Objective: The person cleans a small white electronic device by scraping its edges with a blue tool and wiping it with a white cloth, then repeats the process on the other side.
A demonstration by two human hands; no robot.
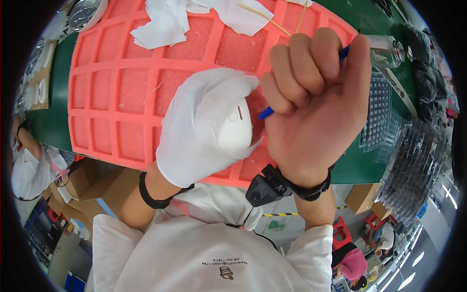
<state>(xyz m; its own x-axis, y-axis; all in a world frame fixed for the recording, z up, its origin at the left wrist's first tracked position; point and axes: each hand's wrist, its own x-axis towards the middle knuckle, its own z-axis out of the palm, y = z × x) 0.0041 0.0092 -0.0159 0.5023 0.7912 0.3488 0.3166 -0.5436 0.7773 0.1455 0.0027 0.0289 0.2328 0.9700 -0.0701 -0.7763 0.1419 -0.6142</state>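
Note:
My left hand (187, 129), in a white glove, is wrapped round a white rounded plastic device (237, 131). A small round mark and a narrow dark slot show on the device's face. My right hand (316, 97) is bare and closed in a fist around a slim blue pen-like tool (265, 113). One end of that tool sticks out below the little finger, close to the device but apart from it. The other end shows by the thumb, and its middle is hidden by my fingers. Both hands are above a coral-red foam tray (113, 62) with square compartments.
White cloths (163, 24) and thin wooden sticks (265, 17) lie on the tray's far side. To the right are a clear bottle (382, 51), a gridded tray of small parts (378, 97) and stacked clear plastic trays (413, 165). Cardboard boxes (104, 190) stand lower left. Other people are farther off.

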